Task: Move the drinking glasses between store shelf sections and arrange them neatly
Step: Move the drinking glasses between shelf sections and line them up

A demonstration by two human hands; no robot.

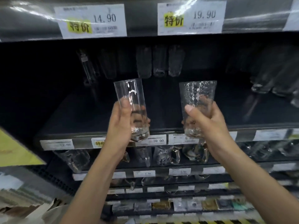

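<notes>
My left hand (120,125) grips a tall, smooth, clear glass (129,94) by its lower half, upright and tilted a little left. My right hand (208,125) grips a wider clear glass with a dimpled, hammered surface (197,92), also upright. Both glasses are held in the air in front of the dark middle shelf (80,117), just above its front edge. Deep at the back of that shelf stand several more clear glasses (160,62), dim and hard to tell apart.
More glasses stand at the shelf's right end (265,84). Price tags run along the shelf edge (159,140), and large tags hang above (92,20). The lower shelves hold mugs with handles (168,155) and other glassware. A yellow-green panel (14,149) is at the left.
</notes>
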